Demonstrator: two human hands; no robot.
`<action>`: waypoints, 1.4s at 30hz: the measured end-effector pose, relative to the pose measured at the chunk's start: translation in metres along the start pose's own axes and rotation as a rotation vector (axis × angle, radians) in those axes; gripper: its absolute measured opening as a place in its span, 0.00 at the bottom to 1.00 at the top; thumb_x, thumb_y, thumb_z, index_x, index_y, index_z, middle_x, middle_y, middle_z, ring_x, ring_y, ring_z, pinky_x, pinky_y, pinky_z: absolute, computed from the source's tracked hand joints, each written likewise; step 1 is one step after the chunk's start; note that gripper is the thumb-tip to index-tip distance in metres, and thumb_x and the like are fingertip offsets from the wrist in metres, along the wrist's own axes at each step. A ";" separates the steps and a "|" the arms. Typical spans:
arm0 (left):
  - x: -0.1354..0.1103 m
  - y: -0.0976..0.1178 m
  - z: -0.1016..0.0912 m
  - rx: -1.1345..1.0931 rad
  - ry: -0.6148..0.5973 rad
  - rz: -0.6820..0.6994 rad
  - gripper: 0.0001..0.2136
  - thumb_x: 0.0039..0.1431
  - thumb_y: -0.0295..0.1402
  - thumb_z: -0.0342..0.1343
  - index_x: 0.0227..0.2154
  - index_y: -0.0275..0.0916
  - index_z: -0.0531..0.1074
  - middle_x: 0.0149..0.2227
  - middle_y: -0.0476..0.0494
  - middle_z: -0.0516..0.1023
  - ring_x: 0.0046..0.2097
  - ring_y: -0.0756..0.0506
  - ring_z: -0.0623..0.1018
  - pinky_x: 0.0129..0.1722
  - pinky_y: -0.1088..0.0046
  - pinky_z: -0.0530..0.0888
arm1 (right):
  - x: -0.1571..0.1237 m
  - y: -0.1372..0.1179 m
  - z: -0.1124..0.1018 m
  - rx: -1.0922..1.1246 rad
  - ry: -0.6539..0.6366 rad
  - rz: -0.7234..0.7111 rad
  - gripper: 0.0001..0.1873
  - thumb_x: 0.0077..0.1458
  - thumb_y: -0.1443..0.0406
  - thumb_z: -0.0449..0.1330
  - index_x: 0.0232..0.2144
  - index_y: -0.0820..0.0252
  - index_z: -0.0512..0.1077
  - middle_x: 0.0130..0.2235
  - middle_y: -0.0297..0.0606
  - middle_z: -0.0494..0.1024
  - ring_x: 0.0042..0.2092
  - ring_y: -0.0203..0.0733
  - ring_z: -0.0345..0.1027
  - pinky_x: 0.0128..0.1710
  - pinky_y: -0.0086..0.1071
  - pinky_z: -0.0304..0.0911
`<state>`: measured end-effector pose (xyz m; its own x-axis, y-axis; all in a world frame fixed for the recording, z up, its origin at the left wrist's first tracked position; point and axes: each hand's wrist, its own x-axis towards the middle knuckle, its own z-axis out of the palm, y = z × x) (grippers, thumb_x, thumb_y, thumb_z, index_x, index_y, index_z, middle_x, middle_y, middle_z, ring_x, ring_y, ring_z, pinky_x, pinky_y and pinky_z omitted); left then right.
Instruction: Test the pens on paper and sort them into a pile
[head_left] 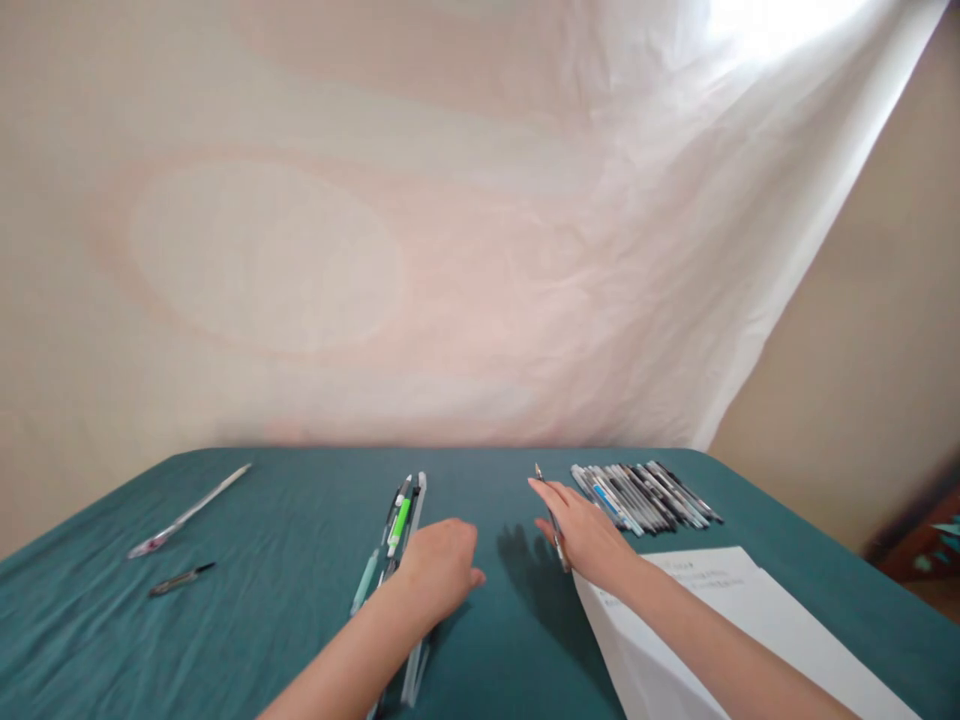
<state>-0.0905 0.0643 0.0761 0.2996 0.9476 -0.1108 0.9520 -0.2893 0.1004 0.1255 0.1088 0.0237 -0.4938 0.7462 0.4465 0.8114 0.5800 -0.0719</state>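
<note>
My right hand (585,530) grips a slim pen (557,540) between thumb and fingers, its tip pointing away from me. It is just above the table, beside the corner of the white paper (757,620). My left hand (439,565) has its fingers curled under, with the back of the hand towards me; what they hold, if anything, is hidden. Beneath and beside that hand lies a loose group of pens, among them a bright green one (399,527) and a pale teal one (365,580). My left wrist covers part of this group.
A tight row of several pens (645,497) lies at the right, beyond the paper. On the left are a long clear-and-white pen (191,512) and a short dark pen (181,580). A teal cloth (285,640) covers the table; a pale sheet (480,250) hangs behind it.
</note>
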 end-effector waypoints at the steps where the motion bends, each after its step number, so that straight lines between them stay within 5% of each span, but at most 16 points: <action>1: 0.001 -0.002 0.000 -0.006 0.016 0.003 0.13 0.46 0.36 0.55 0.35 0.37 0.72 0.38 0.38 0.75 0.42 0.40 0.74 0.40 0.68 0.68 | -0.001 0.003 0.001 -0.011 -0.005 0.007 0.25 0.54 0.67 0.50 0.55 0.60 0.53 0.48 0.45 0.67 0.48 0.46 0.62 0.45 0.39 0.61; 13: 0.001 -0.071 -0.030 0.022 0.118 -0.188 0.09 0.51 0.32 0.48 0.32 0.38 0.72 0.37 0.37 0.76 0.40 0.40 0.75 0.36 0.66 0.69 | 0.004 0.081 0.022 -0.326 -0.129 0.042 0.26 0.50 0.75 0.48 0.53 0.60 0.59 0.47 0.45 0.69 0.46 0.46 0.61 0.45 0.37 0.56; 23: -0.003 -0.070 -0.036 0.046 0.007 -0.250 0.09 0.48 0.30 0.50 0.31 0.36 0.73 0.37 0.34 0.76 0.40 0.39 0.75 0.36 0.66 0.71 | 0.001 0.108 0.029 -0.521 -0.281 -0.044 0.27 0.46 0.79 0.51 0.47 0.52 0.65 0.47 0.43 0.69 0.48 0.49 0.60 0.41 0.41 0.56; 28: -0.002 -0.057 -0.031 0.031 -0.048 -0.211 0.09 0.44 0.33 0.56 0.29 0.35 0.73 0.37 0.34 0.76 0.40 0.38 0.75 0.36 0.65 0.71 | 0.006 0.071 0.018 -0.382 -0.204 -0.038 0.25 0.48 0.78 0.49 0.47 0.56 0.65 0.45 0.45 0.70 0.47 0.47 0.61 0.42 0.39 0.57; 36: -0.002 -0.044 -0.026 0.039 -0.141 -0.182 0.10 0.41 0.33 0.59 0.28 0.33 0.74 0.36 0.32 0.77 0.39 0.37 0.76 0.36 0.62 0.72 | 0.013 -0.069 0.008 0.083 -0.326 -0.242 0.10 0.56 0.67 0.50 0.40 0.57 0.68 0.38 0.38 0.70 0.41 0.40 0.64 0.41 0.31 0.57; 42: -0.002 -0.030 -0.016 0.001 -0.233 -0.167 0.05 0.41 0.31 0.59 0.19 0.33 0.73 0.24 0.37 0.77 0.31 0.43 0.77 0.33 0.70 0.73 | 0.014 -0.099 0.016 0.232 -0.371 -0.142 0.12 0.54 0.65 0.51 0.42 0.57 0.66 0.39 0.39 0.69 0.41 0.40 0.64 0.40 0.30 0.57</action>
<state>-0.1207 0.0735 0.0896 0.1445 0.9256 -0.3497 0.9894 -0.1316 0.0605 0.0328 0.0669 0.0225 -0.7082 0.6957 0.1202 0.6566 0.7116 -0.2501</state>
